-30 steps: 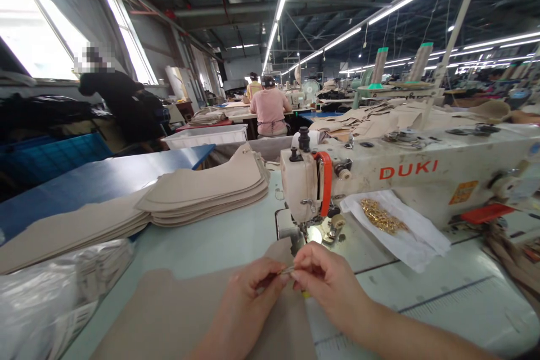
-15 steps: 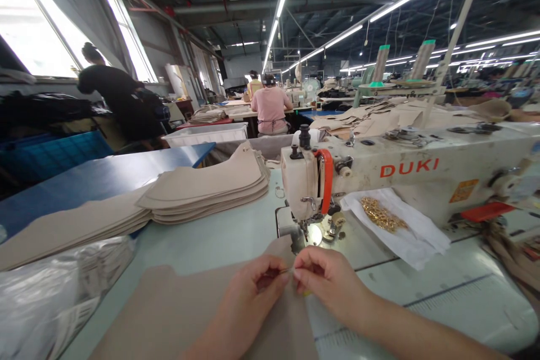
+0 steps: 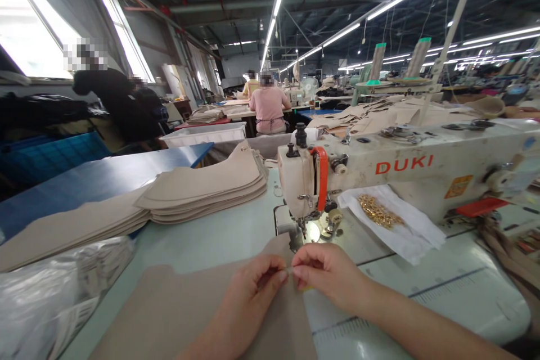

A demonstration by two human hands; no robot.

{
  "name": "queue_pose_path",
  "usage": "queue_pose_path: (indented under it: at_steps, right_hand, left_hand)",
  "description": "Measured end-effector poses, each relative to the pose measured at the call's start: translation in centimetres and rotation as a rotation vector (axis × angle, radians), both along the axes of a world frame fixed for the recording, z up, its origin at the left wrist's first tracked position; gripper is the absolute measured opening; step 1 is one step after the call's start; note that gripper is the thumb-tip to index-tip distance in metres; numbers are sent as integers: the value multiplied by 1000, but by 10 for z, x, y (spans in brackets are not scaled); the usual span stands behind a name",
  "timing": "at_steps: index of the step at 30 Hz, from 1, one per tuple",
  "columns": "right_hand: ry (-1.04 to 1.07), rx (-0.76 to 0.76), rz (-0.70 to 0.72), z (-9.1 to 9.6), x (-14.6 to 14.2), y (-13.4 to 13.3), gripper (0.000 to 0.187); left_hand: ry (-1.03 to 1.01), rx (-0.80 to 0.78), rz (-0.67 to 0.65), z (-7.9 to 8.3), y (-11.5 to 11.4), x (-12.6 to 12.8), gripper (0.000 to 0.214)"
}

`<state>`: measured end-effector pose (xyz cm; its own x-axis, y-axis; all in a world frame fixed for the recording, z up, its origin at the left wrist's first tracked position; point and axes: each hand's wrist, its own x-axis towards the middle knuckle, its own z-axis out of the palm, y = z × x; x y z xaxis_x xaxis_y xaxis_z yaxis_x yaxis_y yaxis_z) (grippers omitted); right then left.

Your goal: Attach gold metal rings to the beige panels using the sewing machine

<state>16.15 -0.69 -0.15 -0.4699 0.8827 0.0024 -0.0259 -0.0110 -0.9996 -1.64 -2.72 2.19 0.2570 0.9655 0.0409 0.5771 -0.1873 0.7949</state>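
My left hand (image 3: 252,288) and my right hand (image 3: 325,274) meet fingertip to fingertip just in front of the sewing machine's needle. Both are closed in a pinch on a small thin piece, too small to name. They hover over a tan cut panel (image 3: 177,315) lying flat on the pale green table (image 3: 211,239). The white DUKI sewing machine (image 3: 400,171) stands right behind my hands, its needle area (image 3: 310,228) a short way above my fingers.
A stack of tan panels (image 3: 206,188) lies at the left, with a plastic-wrapped bundle (image 3: 50,298) nearer me. Gold metal fittings (image 3: 377,212) rest on a white sheet under the machine arm. Other people work at benches behind, one standing by the window.
My hands have shifted slightly left and stay pinched together; the view has drifted a little. Nothing else has moved.
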Motion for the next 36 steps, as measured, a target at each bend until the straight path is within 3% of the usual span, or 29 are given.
queue_pose_path:
  at_steps: [5,9,12,16,22,30,36]
  right_hand:
    - [-72,113,-26,-2,2,0,5]
    - [-66,84,-60,-1,3,-1,5]
    - [-109,-24,-83,3,3,-2,9]
    - [-166,-114,-87,8,5,2,10]
    - [-277,-220,-67,12,5,15,16]
    - [-382,-294,-52,17,-5,30,20]
    - [-450,-290,-36,19,-6,32,24]
  left_hand:
    - [-14,-53,4,3,0,3,20]
    - [43,-94,-41,7,5,-4,28]
    - [188,77,-13,5,11,-13,41]
    - [368,376,-107,-13,13,-15,34]
    - [383,496,-118,-35,5,-5,38]
    - [379,560,-168,-26,6,-3,28]
    - [402,744,-227,-20,17,9,20]
